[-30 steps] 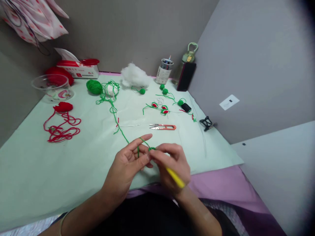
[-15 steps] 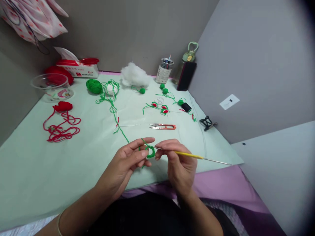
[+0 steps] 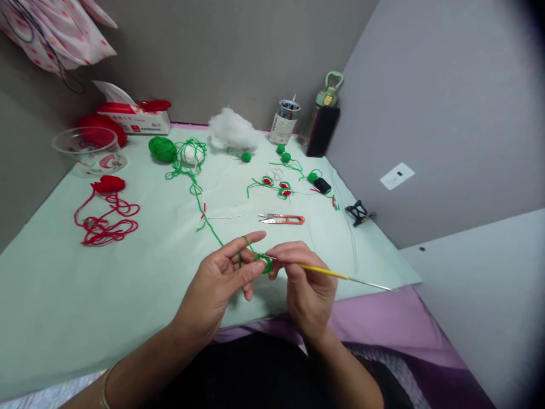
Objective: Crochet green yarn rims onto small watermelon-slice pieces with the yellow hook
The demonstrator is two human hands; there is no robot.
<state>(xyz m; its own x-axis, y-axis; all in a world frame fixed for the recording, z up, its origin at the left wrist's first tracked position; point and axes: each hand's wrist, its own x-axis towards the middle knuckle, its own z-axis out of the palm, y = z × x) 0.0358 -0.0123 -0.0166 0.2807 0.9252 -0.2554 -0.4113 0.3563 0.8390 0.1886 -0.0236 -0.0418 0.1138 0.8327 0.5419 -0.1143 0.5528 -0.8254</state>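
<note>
My left hand (image 3: 225,271) pinches a small green crochet ring (image 3: 267,264) between thumb and fingers. Green yarn (image 3: 213,230) runs from the tangle on the table over its raised index finger. In my right hand (image 3: 310,284) is a crochet hook (image 3: 326,271) with a yellow handle, held like a pen. The hook's tip touches the top of the green ring; its other metal end points to the right. Beyond the hands lie orange thread snips (image 3: 289,219).
Red yarn (image 3: 108,213) lies at the left by a clear plastic tub (image 3: 87,153). A green yarn ball (image 3: 162,149), white stuffing (image 3: 232,130), a pen jar (image 3: 284,122) and a phone (image 3: 323,132) stand behind. Small red-and-green crochet pieces (image 3: 284,192) and a black clip (image 3: 360,213) are at right.
My left thumb has moved onto the ring and covers more of it. The ring has tilted and shifted slightly right. My right hand and the hook have moved slightly left.
</note>
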